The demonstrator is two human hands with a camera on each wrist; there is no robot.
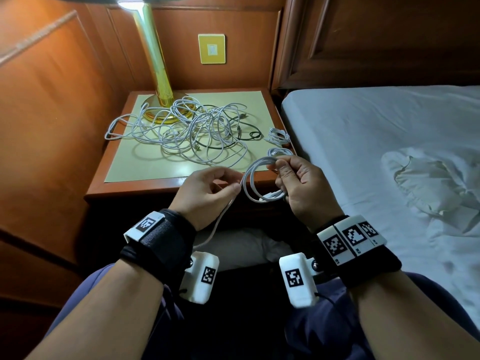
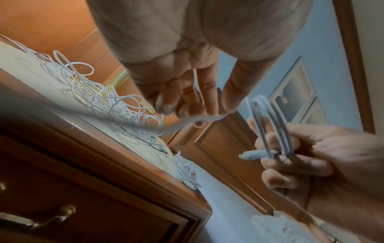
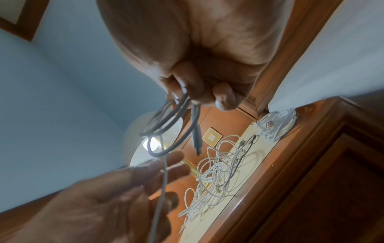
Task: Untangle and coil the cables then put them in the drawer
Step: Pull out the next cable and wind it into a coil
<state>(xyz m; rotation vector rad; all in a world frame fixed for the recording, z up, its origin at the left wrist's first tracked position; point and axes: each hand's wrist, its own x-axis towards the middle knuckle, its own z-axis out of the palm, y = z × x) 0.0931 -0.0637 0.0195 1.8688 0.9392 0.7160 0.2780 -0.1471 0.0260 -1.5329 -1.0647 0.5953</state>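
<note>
A tangle of white and black cables (image 1: 187,131) lies on the nightstand (image 1: 145,188) around the lamp base. My right hand (image 1: 298,183) grips a partly wound white cable coil (image 1: 253,183) in front of the nightstand's near edge, one plug sticking out of the loops (image 2: 251,154). My left hand (image 1: 207,190) pinches the loose tail of the same cable (image 2: 187,121), which trails down toward my lap. Two small finished coils (image 1: 279,135) sit at the nightstand's right edge. The closed drawer front with its brass handle (image 2: 51,217) shows below the top.
A gold lamp (image 1: 158,74) stands at the back of the nightstand. A bed with a white sheet (image 1: 389,152) runs along the right side. Wood panelling with a yellow wall switch (image 1: 211,49) is behind, and a wooden wall is on the left.
</note>
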